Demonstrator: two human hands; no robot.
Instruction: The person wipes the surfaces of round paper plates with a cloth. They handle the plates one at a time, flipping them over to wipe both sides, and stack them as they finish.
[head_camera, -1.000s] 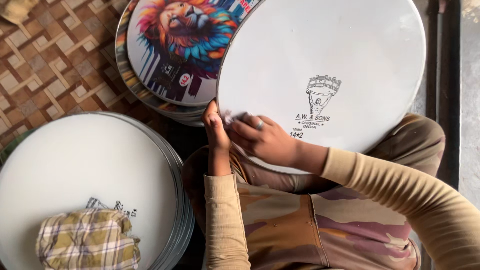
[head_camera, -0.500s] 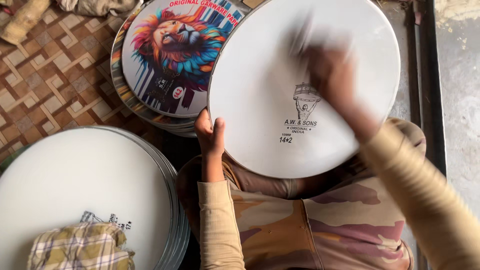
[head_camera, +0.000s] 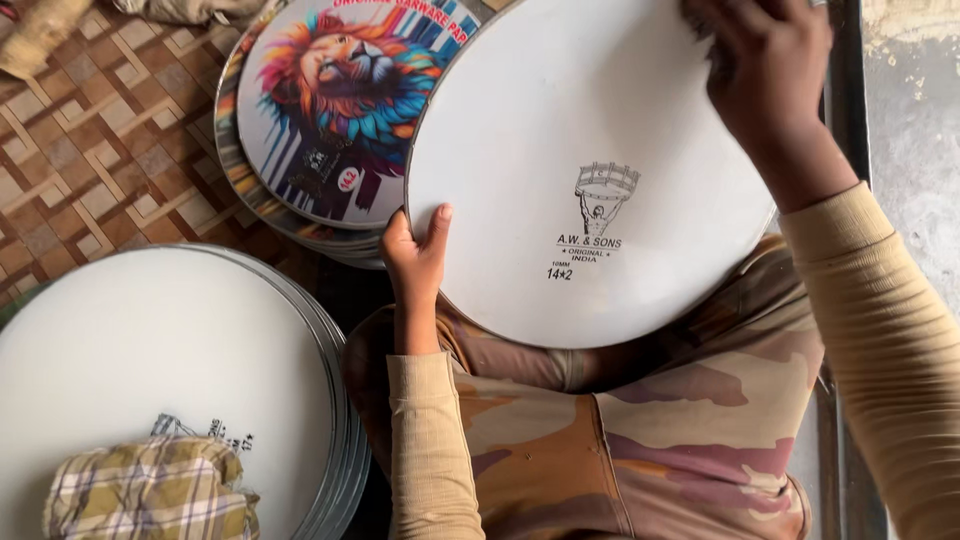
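Observation:
A large round white drumhead (head_camera: 560, 130) with a small dark printed emblem rests tilted across my lap. My left hand (head_camera: 415, 255) grips its left rim, thumb on the top face. My right hand (head_camera: 765, 65) lies on the far right part of the white surface near the top edge, fingers curled; whether it holds anything is hidden. My sleeves are tan and my trousers are camouflage-patterned.
A stack of round discs topped by a colourful lion print (head_camera: 335, 110) lies behind the drumhead on the left. Another stack of white drumheads (head_camera: 160, 350) sits at the lower left with a folded checked cloth (head_camera: 150, 495) on it. A patterned floor mat (head_camera: 90, 150) lies beneath.
My right hand has swept from the near left part of the white drumhead, beside my left hand, across to its far right edge. The left hand keeps its hold on the rim.

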